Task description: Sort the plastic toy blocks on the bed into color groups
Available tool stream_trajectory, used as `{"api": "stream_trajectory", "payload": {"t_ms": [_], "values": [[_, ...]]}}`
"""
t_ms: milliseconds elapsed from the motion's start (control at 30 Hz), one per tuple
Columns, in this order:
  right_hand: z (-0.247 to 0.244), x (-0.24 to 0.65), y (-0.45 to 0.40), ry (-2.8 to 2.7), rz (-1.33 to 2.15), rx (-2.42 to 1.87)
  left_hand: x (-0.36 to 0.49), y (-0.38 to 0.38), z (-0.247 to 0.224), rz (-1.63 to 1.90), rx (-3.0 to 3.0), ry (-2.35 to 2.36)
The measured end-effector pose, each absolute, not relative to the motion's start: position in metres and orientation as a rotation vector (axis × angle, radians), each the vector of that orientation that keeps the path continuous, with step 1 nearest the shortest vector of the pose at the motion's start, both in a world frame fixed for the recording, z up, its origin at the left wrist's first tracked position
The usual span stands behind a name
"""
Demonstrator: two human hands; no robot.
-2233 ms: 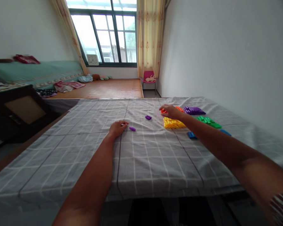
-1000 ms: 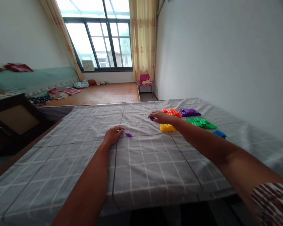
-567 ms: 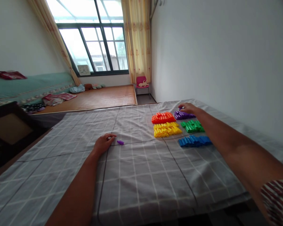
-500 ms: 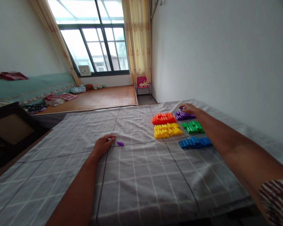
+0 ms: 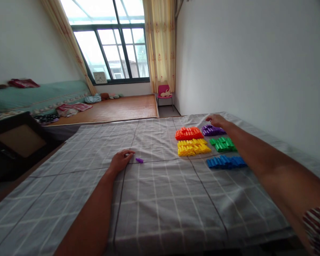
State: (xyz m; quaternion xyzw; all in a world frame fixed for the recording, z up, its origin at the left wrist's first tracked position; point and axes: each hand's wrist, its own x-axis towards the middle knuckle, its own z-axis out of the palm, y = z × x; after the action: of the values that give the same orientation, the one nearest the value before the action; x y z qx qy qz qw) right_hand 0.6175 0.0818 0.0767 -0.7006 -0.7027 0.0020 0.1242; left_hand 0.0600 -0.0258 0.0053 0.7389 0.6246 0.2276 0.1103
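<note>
My right hand (image 5: 217, 121) is stretched far forward, just above the back of a heap of purple plastic tube-like pieces (image 5: 212, 130). Its fingers point left and seem to hold nothing. On the left, my left hand (image 5: 121, 160) rests on the cloth, fingers loosely bent and thumb apart, with nothing in it. A single purple piece (image 5: 139, 160) lies just right of its fingertips, not touching them. Beside the purple heap are orange pieces (image 5: 188, 133). Nearer me lie yellow pieces (image 5: 193, 147), green pieces (image 5: 224, 144) and blue pieces (image 5: 225, 162), partly behind my right forearm.
A grey checked cloth (image 5: 154, 199) covers the surface under everything. The white wall (image 5: 250, 64) runs along the right. Farther off are a low mat-covered platform (image 5: 122, 108), a pink chair (image 5: 164, 89) with a soft toy, and a dark cabinet (image 5: 24, 142) at left.
The right hand held a small purple piece over the purple heap; now its fingers look free of it. The view has shifted slightly. My left hand rests by the single piece as before.
</note>
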Motion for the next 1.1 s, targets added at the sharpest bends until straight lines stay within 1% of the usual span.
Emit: {"api": "stream_trajectory", "payload": {"t_ms": [67,133,267,367,433,567,733,867,967,1100], "values": [[0.082,0.582,0.071,-2.069,-0.077,-1.916,0.061,-0.025,0.004,0.671,2.176,1.828],[0.082,0.530,0.053,-2.167,-0.057,-1.690,0.062,-0.026,0.004,0.686,2.189,1.808],[0.070,0.407,0.003,-2.504,0.193,-1.032,0.065,-0.026,0.003,0.723,2.159,1.807],[0.055,0.334,-0.022,-2.720,0.275,-0.634,0.066,-0.025,0.001,0.759,2.134,1.812],[0.045,0.301,-0.024,-2.831,0.273,-0.533,0.067,-0.024,-0.002,0.778,2.127,1.808],[0.034,0.271,-0.015,-2.963,0.302,-0.581,0.068,-0.026,-0.005,0.788,2.149,1.788],[0.036,0.288,-0.019,-2.879,0.361,-0.602,0.070,-0.029,-0.002,0.747,2.165,1.797],[0.051,0.353,-0.023,-2.704,0.411,-0.770,0.068,-0.029,-0.001,0.721,2.169,1.787],[0.070,0.431,-0.012,-2.562,0.306,-1.041,0.065,-0.029,-0.001,0.733,2.182,1.775],[0.093,0.544,0.009,-2.251,0.195,-1.591,0.063,-0.030,0.003,0.759,2.183,1.767]]}}
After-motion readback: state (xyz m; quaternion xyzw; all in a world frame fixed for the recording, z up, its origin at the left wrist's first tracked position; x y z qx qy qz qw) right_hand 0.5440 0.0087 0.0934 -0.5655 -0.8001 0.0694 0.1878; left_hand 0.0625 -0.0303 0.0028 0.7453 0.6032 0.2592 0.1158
